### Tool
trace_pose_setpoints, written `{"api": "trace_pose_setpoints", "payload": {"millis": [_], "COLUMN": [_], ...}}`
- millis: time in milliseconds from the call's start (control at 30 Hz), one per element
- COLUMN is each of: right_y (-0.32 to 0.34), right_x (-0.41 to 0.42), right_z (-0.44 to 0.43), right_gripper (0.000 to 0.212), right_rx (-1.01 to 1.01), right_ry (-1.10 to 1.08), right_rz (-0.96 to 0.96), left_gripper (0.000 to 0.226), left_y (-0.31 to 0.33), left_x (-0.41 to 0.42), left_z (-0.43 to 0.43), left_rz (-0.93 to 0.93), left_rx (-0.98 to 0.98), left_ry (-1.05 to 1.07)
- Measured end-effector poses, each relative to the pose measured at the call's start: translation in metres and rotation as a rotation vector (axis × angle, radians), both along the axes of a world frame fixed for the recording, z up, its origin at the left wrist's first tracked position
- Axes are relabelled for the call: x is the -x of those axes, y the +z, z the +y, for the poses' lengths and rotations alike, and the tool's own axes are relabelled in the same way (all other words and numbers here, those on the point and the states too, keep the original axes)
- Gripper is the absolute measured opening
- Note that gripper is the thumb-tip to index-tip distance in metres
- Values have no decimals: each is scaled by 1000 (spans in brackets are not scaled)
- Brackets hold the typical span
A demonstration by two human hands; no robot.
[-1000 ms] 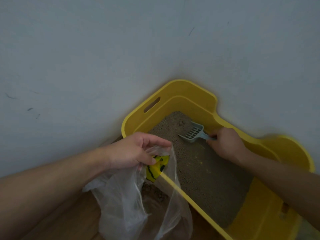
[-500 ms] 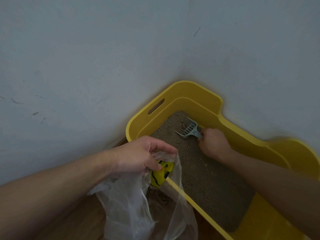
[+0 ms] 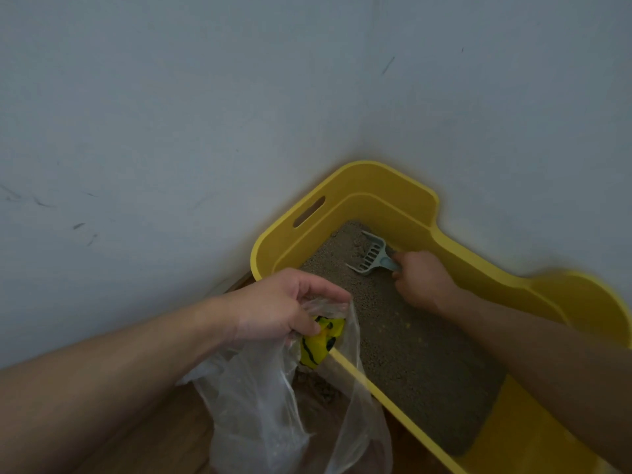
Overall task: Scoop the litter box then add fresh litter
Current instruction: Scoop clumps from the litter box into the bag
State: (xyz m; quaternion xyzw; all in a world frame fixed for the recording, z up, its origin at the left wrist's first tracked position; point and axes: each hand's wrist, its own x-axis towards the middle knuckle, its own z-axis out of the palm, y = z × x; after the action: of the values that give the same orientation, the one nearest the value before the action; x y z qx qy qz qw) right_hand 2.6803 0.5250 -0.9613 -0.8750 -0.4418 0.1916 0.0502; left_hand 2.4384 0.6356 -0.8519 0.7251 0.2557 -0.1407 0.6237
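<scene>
Scooping: scoop was gripped by R hand, bag pinched by L hand; next, prob. level carry to bag.

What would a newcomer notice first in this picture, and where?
The bright yellow plastic litter box stands out most, set against the pale wall at the right. In its far corner the right hand holds a grey slotted plastic scoop. At lower centre the left hand holds a clear thin plastic bag beside the near rim.
</scene>
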Motion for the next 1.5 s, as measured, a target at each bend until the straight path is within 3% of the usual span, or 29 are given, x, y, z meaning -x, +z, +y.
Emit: {"api": "trace_pose_setpoints", "payload": {"millis": [200,1500], "right_y": [-4,16], "right_x": [1,17], "right_z": [2,-19], "right_gripper": [20,23], "right_rx": [-62,-179], "right_ry": [-81,-56], "right_rz": [37,160], "left_gripper": [57,58], "left_y": [3,-11], "left_x": [-1,2], "left_z": [-1,1], "left_rz": [17,-51], "left_rx": [-2,28], "left_ry": [-7,9]}}
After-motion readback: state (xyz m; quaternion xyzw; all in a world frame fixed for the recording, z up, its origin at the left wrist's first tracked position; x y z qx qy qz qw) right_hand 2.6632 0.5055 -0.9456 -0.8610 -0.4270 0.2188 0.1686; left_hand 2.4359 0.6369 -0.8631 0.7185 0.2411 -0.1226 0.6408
